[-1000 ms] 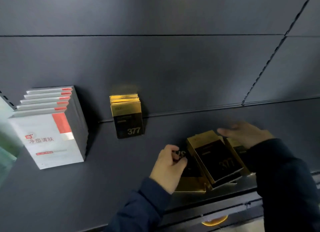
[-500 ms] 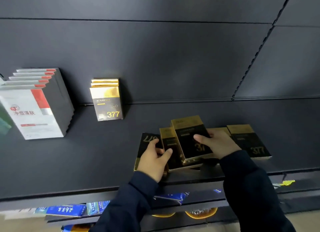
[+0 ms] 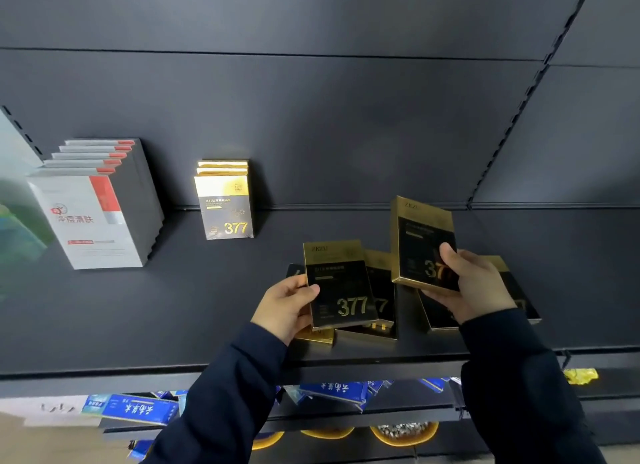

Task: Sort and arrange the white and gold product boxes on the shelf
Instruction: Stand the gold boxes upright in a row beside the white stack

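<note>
My left hand [image 3: 285, 309] grips a black and gold box marked 377 [image 3: 337, 285] by its left edge, just above a loose pile of gold boxes [image 3: 379, 304] lying flat on the dark shelf [image 3: 173, 307]. My right hand [image 3: 472, 285] holds a second gold box [image 3: 417, 241] lifted upright above the pile. A neat row of gold boxes [image 3: 225, 205] stands against the back wall to the left. Further left stands a row of white boxes with red patches [image 3: 93, 217].
The dark back panel [image 3: 311, 117] rises behind the shelf. Below the shelf's front edge lie blue packets [image 3: 135, 408] and yellow-rimmed items [image 3: 403, 432] on lower shelves. A green blurred object [image 3: 17, 228] sits at the far left edge.
Each hand has lifted one gold box off the flat pile; the right hand's box has risen and tilted upright. The camera has moved closer and tilted down.
</note>
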The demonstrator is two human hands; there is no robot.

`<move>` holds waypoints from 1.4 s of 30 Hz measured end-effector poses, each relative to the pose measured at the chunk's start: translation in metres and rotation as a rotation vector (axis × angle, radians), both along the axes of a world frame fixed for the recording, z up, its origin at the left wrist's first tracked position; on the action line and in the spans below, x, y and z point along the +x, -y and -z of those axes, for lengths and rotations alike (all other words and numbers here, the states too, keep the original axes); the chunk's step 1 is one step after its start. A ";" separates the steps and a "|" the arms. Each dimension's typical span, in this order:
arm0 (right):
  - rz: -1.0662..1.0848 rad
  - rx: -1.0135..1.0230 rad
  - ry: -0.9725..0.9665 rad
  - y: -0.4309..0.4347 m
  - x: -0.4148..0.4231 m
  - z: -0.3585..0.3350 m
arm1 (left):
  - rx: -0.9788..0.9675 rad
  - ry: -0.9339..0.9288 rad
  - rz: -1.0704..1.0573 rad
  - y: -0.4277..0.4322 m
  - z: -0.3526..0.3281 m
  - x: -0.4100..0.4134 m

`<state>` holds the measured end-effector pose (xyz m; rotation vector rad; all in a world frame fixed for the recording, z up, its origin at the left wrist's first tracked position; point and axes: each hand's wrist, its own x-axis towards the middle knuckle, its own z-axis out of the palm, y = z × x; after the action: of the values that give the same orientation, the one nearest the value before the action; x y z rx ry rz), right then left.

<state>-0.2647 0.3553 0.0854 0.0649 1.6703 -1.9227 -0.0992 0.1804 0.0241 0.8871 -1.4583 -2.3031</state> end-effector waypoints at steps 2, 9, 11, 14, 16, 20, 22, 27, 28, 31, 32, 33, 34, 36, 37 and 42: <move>-0.016 -0.012 0.002 0.004 0.003 0.001 | -0.004 -0.004 0.015 0.001 0.001 0.000; -0.024 -0.073 -0.010 0.035 0.026 0.000 | -0.143 -0.102 -0.121 0.052 -0.012 0.024; -0.021 -0.093 -0.019 0.042 0.032 0.000 | -0.211 -0.095 -0.256 0.087 -0.014 0.032; -0.023 -0.097 -0.034 0.051 0.042 0.001 | -0.277 -0.055 -0.406 0.136 -0.011 0.037; -0.032 -0.093 -0.033 0.057 0.046 0.005 | -0.306 -0.023 -0.463 0.158 -0.011 0.035; -0.038 -0.048 -0.064 0.064 0.048 0.014 | -0.431 0.085 -0.473 0.182 -0.006 0.029; -0.029 -0.067 -0.052 0.065 0.048 0.016 | -0.483 0.123 -0.465 0.184 -0.004 0.027; -0.004 -0.019 -0.070 0.065 0.058 0.017 | -0.476 0.217 -0.571 0.184 0.003 0.025; -0.005 -0.017 -0.062 0.067 0.061 0.016 | -0.482 0.235 -0.559 0.185 0.004 0.025; -0.024 -0.042 -0.030 0.075 0.068 0.016 | -0.531 0.266 -0.521 0.188 0.006 0.027; -0.040 -0.052 -0.017 0.078 0.071 0.015 | -0.534 0.267 -0.511 0.188 0.005 0.027; -0.057 -0.058 -0.008 0.081 0.073 0.016 | -0.528 0.269 -0.498 0.188 0.003 0.028; -0.074 -0.064 0.000 0.085 0.076 0.017 | -0.513 0.273 -0.485 0.188 0.002 0.029; -0.105 -0.061 0.012 0.093 0.081 0.019 | -0.486 0.276 -0.478 0.189 0.002 0.030; -0.117 -0.060 0.012 0.097 0.084 0.020 | -0.497 0.272 -0.504 0.188 0.001 0.032; -0.224 -0.108 -0.154 0.144 0.105 0.022 | -0.490 0.017 -0.547 0.156 -0.020 0.051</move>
<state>-0.1593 0.2109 0.0634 -0.3073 1.5920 -1.8810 -0.0487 0.0247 0.0443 0.9934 -1.4609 -1.4672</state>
